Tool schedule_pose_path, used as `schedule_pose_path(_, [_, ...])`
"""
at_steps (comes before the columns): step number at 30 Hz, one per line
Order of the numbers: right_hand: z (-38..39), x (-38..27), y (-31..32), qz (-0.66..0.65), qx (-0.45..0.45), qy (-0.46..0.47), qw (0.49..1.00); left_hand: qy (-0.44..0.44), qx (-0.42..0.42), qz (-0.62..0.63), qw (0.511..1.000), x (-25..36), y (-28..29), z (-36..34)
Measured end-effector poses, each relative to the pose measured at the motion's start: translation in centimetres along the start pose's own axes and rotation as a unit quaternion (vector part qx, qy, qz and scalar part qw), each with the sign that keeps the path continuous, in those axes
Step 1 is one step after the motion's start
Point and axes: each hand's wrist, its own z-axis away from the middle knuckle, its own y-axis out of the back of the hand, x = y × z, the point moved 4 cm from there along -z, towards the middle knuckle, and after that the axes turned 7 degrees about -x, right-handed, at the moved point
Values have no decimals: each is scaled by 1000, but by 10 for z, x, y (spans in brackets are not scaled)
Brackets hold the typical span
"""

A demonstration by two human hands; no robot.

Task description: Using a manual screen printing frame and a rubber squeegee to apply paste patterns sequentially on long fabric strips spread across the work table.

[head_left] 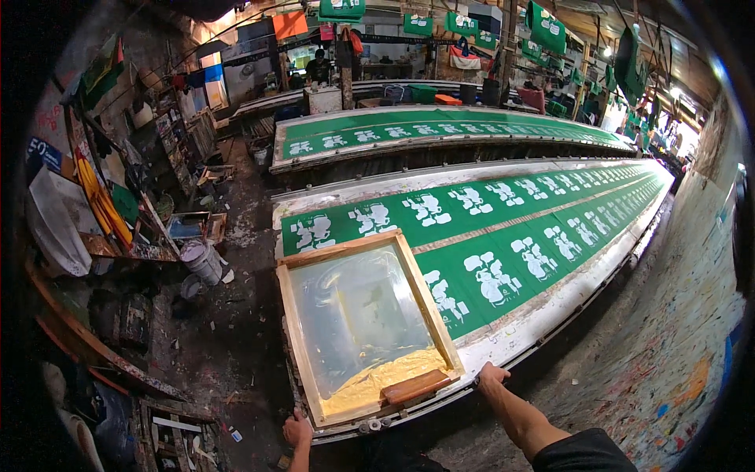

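A wooden-framed printing screen lies flat on the near end of a long printing table. Yellow ink is pooled along the screen's near side, and a wooden-handled squeegee rests in it at the near right corner. My left hand is closed beside the screen's near left corner; what its fingers hold is hidden. To the right of the screen, my right hand grips the table's near edge. Green fabric with rows of white prints stretches away along the table.
Beyond it runs a second long table with printed green fabric. On the left floor stand a whitish bucket and leaning boards. A paint-spattered wall borders the right side. Green pieces hang overhead; a person is at the back.
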Motion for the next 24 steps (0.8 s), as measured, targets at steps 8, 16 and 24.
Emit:
schedule_pose_path(8, [5,-1,-1,-13,-6,5,1000,-10,-13,14,1000,-12,-10,-12])
schedule_pose_path(16, [-1,1,3,-30,4,-17,999,-12,-51,22,998,0,-4,-6])
schedule_pose_path(24, [10,-3,6,-36,-15,-7,999,7,-37,13,999,0,-1,-5])
